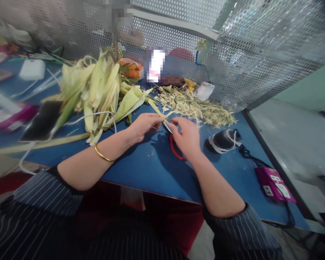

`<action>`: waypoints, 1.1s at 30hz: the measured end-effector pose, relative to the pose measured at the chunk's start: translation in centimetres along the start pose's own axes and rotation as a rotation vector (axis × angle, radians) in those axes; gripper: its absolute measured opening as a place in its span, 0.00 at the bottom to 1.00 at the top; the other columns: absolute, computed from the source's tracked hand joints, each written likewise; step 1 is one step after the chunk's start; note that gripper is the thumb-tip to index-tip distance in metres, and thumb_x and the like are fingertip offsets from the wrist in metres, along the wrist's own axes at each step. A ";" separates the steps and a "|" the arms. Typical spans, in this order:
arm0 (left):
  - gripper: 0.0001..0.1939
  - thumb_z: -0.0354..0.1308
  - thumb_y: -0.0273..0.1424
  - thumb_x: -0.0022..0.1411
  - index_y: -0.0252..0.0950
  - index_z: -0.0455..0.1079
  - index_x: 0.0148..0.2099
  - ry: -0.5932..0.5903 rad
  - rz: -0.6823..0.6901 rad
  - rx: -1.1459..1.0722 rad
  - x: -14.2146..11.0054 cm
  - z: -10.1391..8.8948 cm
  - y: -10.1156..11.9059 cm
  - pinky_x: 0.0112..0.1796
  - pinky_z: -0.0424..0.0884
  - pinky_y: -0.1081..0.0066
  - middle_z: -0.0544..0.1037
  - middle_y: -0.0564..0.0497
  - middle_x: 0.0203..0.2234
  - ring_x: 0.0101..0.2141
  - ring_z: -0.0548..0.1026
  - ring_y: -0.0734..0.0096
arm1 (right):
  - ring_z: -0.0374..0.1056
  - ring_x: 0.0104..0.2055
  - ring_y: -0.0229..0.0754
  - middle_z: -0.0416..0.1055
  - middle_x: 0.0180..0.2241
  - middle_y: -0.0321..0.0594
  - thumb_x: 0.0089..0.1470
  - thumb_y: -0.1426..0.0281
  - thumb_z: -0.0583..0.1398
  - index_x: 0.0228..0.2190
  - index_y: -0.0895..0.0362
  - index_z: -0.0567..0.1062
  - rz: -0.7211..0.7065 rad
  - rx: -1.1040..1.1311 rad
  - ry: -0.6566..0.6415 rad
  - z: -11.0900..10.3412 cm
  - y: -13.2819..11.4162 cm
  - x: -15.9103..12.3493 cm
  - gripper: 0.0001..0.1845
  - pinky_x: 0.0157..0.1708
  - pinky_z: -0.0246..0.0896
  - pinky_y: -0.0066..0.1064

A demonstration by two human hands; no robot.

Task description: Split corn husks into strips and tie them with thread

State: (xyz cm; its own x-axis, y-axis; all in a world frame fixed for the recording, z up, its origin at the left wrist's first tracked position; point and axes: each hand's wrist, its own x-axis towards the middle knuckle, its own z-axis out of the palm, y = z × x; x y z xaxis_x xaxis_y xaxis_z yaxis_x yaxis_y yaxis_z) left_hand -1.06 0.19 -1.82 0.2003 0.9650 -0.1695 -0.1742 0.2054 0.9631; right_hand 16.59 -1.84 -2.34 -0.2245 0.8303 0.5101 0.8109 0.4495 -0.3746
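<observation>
Between finger and thumb, my left hand [147, 126] pinches a pale green strip of corn husk [156, 108]. My right hand [186, 135] is closed around red-handled scissors [176, 150], whose metal blades are at the strip just beside my left fingertips. Part of the scissors is hidden by the right hand. To the left of my hands lies a large heap of corn husks [101, 86]. Beyond them spreads a pile of cut husk pieces [197, 108].
A dark phone [42, 121] with a white cable lies left. At right are a black roll wrapped in white ties [223, 141] and a purple power strip [275, 184]. An orange packet [131, 68] sits behind the husks. A perforated metal screen [173, 32] bounds the blue table [151, 173].
</observation>
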 end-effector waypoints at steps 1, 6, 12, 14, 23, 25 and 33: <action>0.09 0.63 0.32 0.56 0.34 0.72 0.26 0.006 0.026 0.038 0.0 0.1 -0.2 0.27 0.61 0.73 0.67 0.54 0.19 0.22 0.65 0.78 | 0.67 0.32 0.42 0.75 0.29 0.39 0.64 0.60 0.56 0.31 0.55 0.75 0.018 0.038 -0.084 0.2 0.0 0.0 0.15 0.36 0.56 0.33; 0.16 0.63 0.35 0.58 0.34 0.68 0.21 0.041 0.192 0.296 0.1 0.1 -1.0 0.26 0.54 0.72 0.64 0.56 0.15 0.20 0.59 0.79 | 0.58 0.25 0.37 0.65 0.20 0.34 0.62 0.67 0.55 0.19 0.55 0.64 -0.076 -0.001 -0.192 0.6 -1.0 -0.5 0.20 0.37 0.53 0.32; 0.17 0.61 0.36 0.57 0.35 0.67 0.19 -0.104 0.202 0.478 0.0 -0.3 -0.6 0.25 0.55 0.71 0.68 0.54 0.15 0.20 0.61 0.77 | 0.57 0.25 0.37 0.65 0.20 0.35 0.62 0.58 0.56 0.21 0.56 0.70 -0.020 0.039 -0.044 -1.7 -0.9 0.1 0.22 0.34 0.50 0.33; 0.17 0.61 0.36 0.57 0.35 0.66 0.19 -0.189 0.182 0.505 -0.5 -0.1 -0.2 0.25 0.55 0.70 0.67 0.54 0.14 0.19 0.61 0.77 | 0.58 0.26 0.37 0.66 0.22 0.35 0.59 0.54 0.59 0.24 0.56 0.73 0.148 0.199 0.023 -2.1 -0.3 0.6 0.21 0.31 0.50 0.32; 0.21 0.59 0.37 0.58 0.36 0.63 0.16 -0.340 0.076 0.597 -1.9 1.2 -0.1 0.23 0.52 0.70 0.64 0.54 0.13 0.17 0.58 0.79 | 0.57 0.20 0.33 0.63 0.18 0.29 0.51 0.63 0.65 0.24 0.55 0.71 0.413 0.829 -0.138 -1.1 0.1 1.0 0.11 0.24 0.52 0.29; 0.21 0.58 0.36 0.58 0.36 0.64 0.15 -0.209 0.085 0.597 -1.6 1.1 -0.6 0.22 0.51 0.70 0.64 0.53 0.12 0.16 0.58 0.79 | 0.61 0.21 0.34 0.66 0.19 0.30 0.53 0.65 0.63 0.26 0.55 0.72 0.323 0.644 -0.048 -1.4 -0.4 0.7 0.08 0.26 0.55 0.29; 0.13 0.54 0.32 0.55 0.34 0.71 0.20 0.099 0.207 0.421 -0.5 0.4 -1.5 0.23 0.62 0.75 0.74 0.51 0.17 0.19 0.67 0.78 | 0.71 0.38 0.42 0.78 0.36 0.41 0.64 0.68 0.55 0.36 0.53 0.77 -0.253 -0.179 0.150 -1.4 -2.2 -1.4 0.10 0.42 0.58 0.37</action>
State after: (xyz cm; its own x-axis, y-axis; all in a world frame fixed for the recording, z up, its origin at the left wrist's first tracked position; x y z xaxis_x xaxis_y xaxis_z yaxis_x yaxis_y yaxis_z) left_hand -0.52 -0.66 -3.13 0.1063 0.9937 0.0357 0.2092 -0.0575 0.9762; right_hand 15.85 -4.47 -1.13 -0.3596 0.6365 0.6823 0.8248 0.5588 -0.0866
